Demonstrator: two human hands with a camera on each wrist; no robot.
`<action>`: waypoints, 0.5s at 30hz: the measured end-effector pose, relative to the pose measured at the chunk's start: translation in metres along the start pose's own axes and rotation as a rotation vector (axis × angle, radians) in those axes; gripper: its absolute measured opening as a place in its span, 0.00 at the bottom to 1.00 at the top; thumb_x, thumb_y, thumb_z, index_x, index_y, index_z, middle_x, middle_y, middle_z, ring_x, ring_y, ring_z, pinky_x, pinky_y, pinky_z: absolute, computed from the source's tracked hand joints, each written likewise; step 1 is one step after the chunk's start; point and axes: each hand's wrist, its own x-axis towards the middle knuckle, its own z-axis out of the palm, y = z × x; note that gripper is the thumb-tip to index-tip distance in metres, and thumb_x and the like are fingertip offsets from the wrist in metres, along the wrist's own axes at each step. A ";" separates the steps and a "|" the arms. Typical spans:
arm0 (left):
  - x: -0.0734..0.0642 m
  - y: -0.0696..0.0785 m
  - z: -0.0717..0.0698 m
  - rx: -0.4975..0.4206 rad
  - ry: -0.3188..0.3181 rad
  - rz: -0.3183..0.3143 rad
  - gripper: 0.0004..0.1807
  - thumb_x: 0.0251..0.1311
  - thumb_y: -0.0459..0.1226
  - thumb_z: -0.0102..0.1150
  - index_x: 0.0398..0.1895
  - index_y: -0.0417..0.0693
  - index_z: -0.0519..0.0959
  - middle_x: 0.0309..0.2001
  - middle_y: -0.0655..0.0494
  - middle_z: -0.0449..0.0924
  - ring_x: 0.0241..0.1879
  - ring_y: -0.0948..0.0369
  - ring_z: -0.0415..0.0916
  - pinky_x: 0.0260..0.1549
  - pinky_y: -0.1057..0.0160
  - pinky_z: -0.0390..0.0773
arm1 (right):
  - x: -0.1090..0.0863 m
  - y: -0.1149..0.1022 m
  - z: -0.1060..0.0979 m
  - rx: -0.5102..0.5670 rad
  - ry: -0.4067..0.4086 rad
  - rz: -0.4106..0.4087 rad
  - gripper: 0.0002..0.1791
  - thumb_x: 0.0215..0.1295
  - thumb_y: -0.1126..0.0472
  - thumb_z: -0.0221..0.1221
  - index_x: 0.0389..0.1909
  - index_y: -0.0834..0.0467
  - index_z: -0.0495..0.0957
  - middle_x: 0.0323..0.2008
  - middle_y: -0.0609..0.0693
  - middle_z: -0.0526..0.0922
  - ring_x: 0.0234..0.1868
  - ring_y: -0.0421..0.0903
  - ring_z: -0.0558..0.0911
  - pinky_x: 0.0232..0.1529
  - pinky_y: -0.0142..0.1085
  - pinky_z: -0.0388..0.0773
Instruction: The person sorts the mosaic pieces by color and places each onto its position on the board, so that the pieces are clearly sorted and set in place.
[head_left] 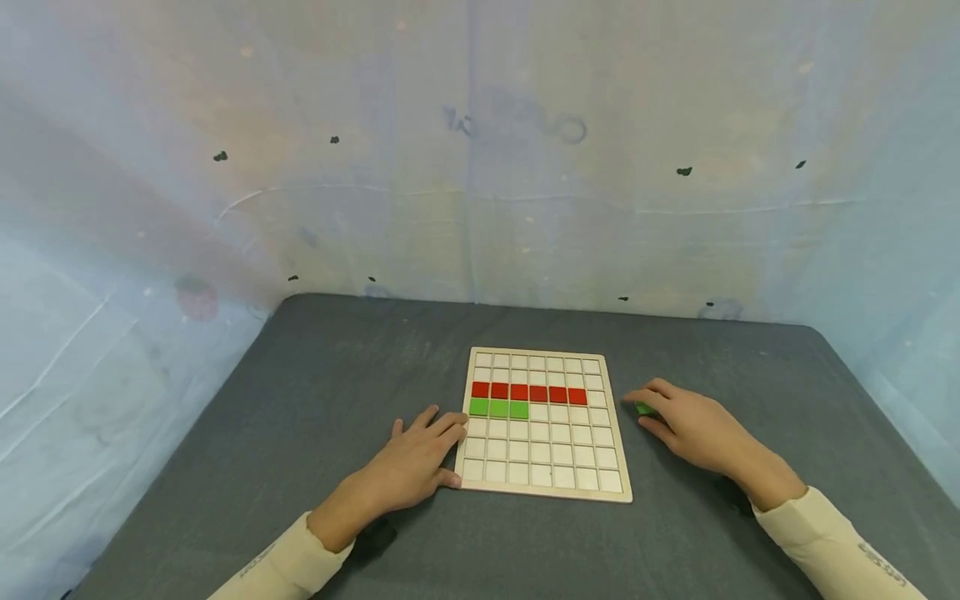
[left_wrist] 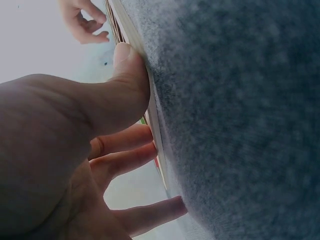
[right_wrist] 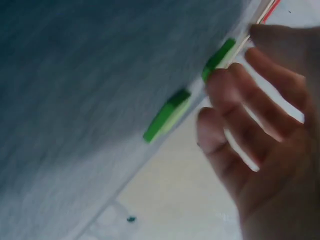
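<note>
A pale wooden grid board (head_left: 550, 493) lies on the dark table with a row of red tiles (head_left: 538, 393) and, below it, three green tiles (head_left: 498, 408) at the left. My left hand (head_left: 411, 467) rests along the board's left edge, fingers spread. In the left wrist view its thumb (left_wrist: 131, 75) presses the board's side. To the right of the board my right hand (head_left: 693, 421) hovers low over a loose green tile (head_left: 645, 408), thumb and fingers apart. The right wrist view shows two green tiles on the table, one (right_wrist: 218, 57) at the fingertips and another (right_wrist: 167, 116) beside them.
The dark grey table (head_left: 360, 358) has rounded far corners. A pale hanging sheet (head_left: 480, 167) with small dark marks surrounds its back and sides. Many cells of the board show bare wood.
</note>
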 end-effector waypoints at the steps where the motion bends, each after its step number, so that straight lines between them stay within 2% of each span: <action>1: 0.000 0.000 0.000 0.004 -0.001 0.000 0.29 0.55 0.51 0.68 0.59 0.54 0.74 0.71 0.59 0.65 0.72 0.42 0.60 0.54 0.22 0.65 | -0.003 0.002 0.001 -0.011 0.005 0.002 0.20 0.63 0.59 0.67 0.57 0.48 0.80 0.49 0.45 0.80 0.32 0.35 0.80 0.29 0.33 0.76; 7: -0.001 -0.001 -0.001 0.011 -0.004 0.004 0.32 0.56 0.52 0.67 0.63 0.53 0.74 0.72 0.59 0.64 0.73 0.41 0.59 0.54 0.22 0.65 | -0.016 0.010 -0.003 -0.044 0.001 0.034 0.21 0.62 0.59 0.68 0.57 0.49 0.80 0.52 0.49 0.80 0.38 0.43 0.84 0.30 0.36 0.78; 15: 0.000 0.001 -0.002 0.006 -0.001 -0.002 0.28 0.56 0.51 0.68 0.59 0.54 0.75 0.71 0.59 0.66 0.72 0.42 0.60 0.54 0.22 0.65 | -0.033 0.027 -0.007 -0.079 0.011 0.079 0.20 0.59 0.59 0.70 0.54 0.52 0.82 0.50 0.52 0.81 0.44 0.50 0.82 0.37 0.46 0.81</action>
